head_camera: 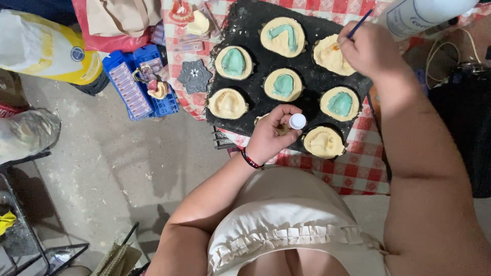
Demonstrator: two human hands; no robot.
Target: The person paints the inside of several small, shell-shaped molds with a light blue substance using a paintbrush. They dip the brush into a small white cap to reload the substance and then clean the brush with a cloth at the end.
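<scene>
Holding a thin blue brush [359, 23] pinched between its fingertips, the right hand [369, 50] sits over the cream-coloured cast [327, 55] at the upper right of the black tray [245, 20], and that cast lies directly under and just left of the knuckles. The brush handle runs up and to the right, away from the tray, so its working tip points down and left toward the cast; the tip itself is hidden behind the fingers, and whether it touches the plaster cannot be told. The left hand [273, 133] rests at the near edge of the tray with fingers closed around a small bottle, of which only the white cap [297, 121] shows clearly. This hand is well apart from the cast being worked and closer to the plain cast [323, 141] at the near right corner. Three casts carry green fill, among them the middle one [283, 85] between the two hands. The tray stands on a red checked cloth [358, 168], with a blue box [138, 84] off to the left.
</scene>
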